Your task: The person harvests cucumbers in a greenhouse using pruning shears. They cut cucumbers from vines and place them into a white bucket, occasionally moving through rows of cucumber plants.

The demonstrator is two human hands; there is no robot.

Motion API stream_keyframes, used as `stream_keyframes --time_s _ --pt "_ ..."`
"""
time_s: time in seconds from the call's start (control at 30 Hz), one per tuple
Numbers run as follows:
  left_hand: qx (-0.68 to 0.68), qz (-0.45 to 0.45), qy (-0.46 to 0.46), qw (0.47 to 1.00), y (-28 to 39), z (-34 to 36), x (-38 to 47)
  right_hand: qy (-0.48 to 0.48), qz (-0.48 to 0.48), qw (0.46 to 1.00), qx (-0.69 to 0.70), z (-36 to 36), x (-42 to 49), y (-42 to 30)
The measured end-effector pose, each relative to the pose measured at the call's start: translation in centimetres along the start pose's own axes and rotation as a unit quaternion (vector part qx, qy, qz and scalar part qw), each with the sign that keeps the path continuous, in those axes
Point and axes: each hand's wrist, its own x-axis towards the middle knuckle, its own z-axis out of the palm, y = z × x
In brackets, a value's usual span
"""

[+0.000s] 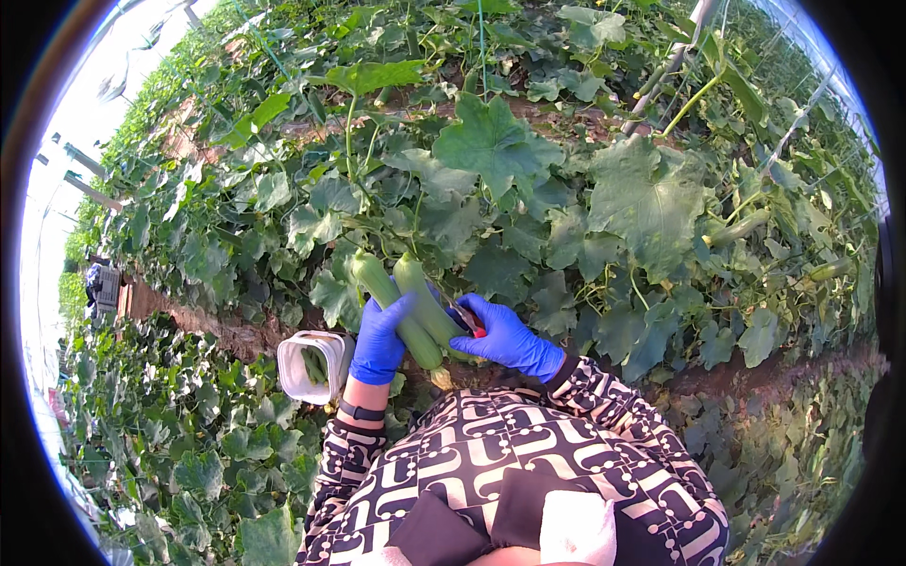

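Two green gourds, luffa-like, lie side by side in my blue-gloved left hand [382, 338], its thumb across the left gourd [410, 332]. The right gourd [427, 301] rests against it, its lower end beside the fingers of my right hand [499, 336], also in a blue glove. My right hand holds a small cutting tool [470, 320] with red on its handle; its tip is partly hidden behind the gourd, and whether its blades are apart cannot be told. A dried yellowish flower [442, 378] hangs at the left gourd's lower end.
A white plastic bucket [286, 368] with several green fruits in it stands left of my left forearm. Leafy vines surround me, with a large leaf [648, 201] at the right and another gourd [737, 228] hanging beyond. A grey crate [107, 288] is at the far left beside the soil path [212, 327].
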Motion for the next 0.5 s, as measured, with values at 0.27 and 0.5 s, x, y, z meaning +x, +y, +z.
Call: stream_keyframes --time_s 0.27,0.5 --pt "0.029 -0.091 -0.201 0.975 -0.4 7.8 1.3 0.151 -0.007 0.985 0.083 -3.0 -6.7 1.3" --pt "0.010 -0.186 -0.344 0.920 -2.8 15.5 5.5 0.300 -0.016 0.952 0.061 -7.4 -10.9 2.4"
